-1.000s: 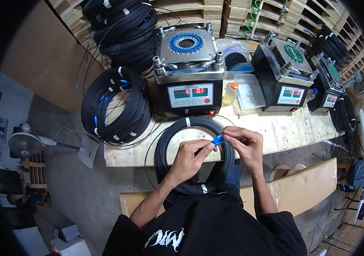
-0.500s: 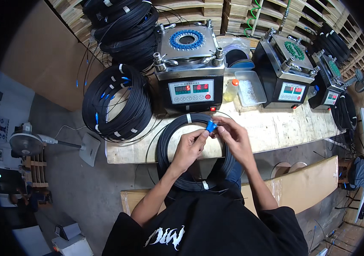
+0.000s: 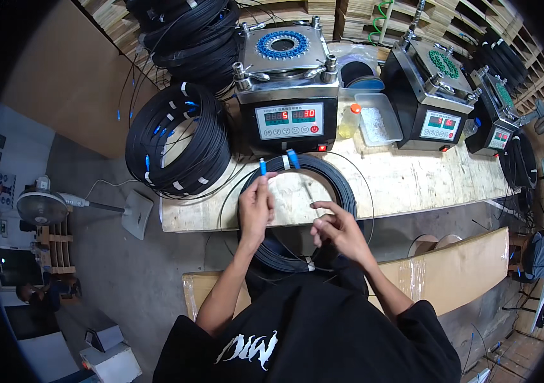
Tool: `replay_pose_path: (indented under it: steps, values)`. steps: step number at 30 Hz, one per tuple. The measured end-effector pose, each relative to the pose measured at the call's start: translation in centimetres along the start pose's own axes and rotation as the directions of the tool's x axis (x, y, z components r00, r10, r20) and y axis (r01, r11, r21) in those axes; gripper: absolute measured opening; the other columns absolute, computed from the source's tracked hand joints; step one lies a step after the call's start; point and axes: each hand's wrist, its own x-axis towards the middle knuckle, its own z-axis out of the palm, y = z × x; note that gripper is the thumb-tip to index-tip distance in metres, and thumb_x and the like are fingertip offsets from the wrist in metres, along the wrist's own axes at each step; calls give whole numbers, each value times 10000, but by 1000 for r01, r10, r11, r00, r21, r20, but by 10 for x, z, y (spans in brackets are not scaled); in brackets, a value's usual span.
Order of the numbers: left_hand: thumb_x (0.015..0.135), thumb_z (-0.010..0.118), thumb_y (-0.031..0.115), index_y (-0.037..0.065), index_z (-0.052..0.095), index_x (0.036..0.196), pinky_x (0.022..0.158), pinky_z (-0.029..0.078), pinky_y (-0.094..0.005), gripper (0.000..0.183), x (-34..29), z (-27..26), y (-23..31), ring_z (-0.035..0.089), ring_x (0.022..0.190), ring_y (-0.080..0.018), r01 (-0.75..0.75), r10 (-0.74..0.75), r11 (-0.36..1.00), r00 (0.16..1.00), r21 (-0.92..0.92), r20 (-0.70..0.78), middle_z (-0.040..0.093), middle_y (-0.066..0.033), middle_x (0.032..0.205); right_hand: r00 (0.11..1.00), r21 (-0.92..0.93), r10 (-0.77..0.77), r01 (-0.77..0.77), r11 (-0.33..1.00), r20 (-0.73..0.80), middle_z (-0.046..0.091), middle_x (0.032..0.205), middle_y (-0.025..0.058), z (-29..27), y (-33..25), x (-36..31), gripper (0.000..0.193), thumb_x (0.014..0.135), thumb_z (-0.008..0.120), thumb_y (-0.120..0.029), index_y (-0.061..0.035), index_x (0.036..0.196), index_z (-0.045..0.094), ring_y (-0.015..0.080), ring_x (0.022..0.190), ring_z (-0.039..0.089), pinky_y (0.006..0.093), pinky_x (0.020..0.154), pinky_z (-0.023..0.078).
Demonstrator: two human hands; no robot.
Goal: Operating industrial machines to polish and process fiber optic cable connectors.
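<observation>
My left hand (image 3: 257,205) pinches a black cable just below its small blue fibre-optic connector (image 3: 262,167), which points up. To its right, my right hand (image 3: 338,231) has thumb and index finger closed on a thin stem, smeared by motion. A blurred blue piece (image 3: 293,159) appears at the stem's far end; its exact kind is unclear. Under both hands lies a coil of black cable (image 3: 343,187) with white ties, partly on the wooden table (image 3: 406,185) and partly over its front edge toward my lap.
A polishing machine (image 3: 290,121) with a ring of blue connectors stands ahead. Tied cable coils (image 3: 179,143) stand at left. A yellowish bottle (image 3: 350,122) and a clear tray (image 3: 379,121) sit beside another machine (image 3: 434,108). A cardboard sheet (image 3: 444,271) lies below the table's edge.
My hands have moved apart from around one blue piece. The left now holds a blue connector upright; the right has dropped lower and nearer. The machine's display reading has changed.
</observation>
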Motion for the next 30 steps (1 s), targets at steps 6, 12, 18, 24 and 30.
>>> replay_pose_path:
  steps: [6,12,18,24,30]
  values:
    - [1084,443,259,32,586,1312,421,240,-188,353,-16,-56,-5,304,488,1,54,-45,996,993,77,-112,360,92,644,997,34,34,-32,999,-62,654,823,80,-19,-23,-26,446,1014,538,-64,-52,1438,399,142,671,620,262,632,492]
    - [1073,456,200,74,450,1305,437,339,-202,264,-40,-85,-22,407,540,-42,57,-48,997,979,44,-198,509,-10,761,977,56,66,-56,997,-203,636,898,93,-69,-12,-47,374,1006,508,-20,-46,1376,465,119,661,568,270,614,485]
    - [1054,508,183,62,457,1196,442,403,-230,193,-28,-110,-41,459,539,-76,-125,101,991,938,-53,-330,566,-53,793,903,-277,-50,-79,958,-427,613,714,55,-106,-17,-21,382,1043,467,-135,-88,1421,432,71,442,444,250,410,354]
    - [996,543,73,25,521,1122,590,486,-379,137,38,-114,-61,632,627,-220,-158,453,713,847,683,-277,641,-113,741,874,-805,-356,-63,590,-330,582,626,132,-152,51,71,535,909,489,28,-80,1431,521,171,612,626,358,586,481]
    - [910,641,60,-28,683,972,752,519,-457,115,62,-83,-40,694,870,-402,-37,424,480,885,877,-195,705,-250,897,810,-841,-358,-277,465,-465,687,932,280,-116,21,84,492,842,527,21,-99,1308,634,445,900,673,501,764,533]
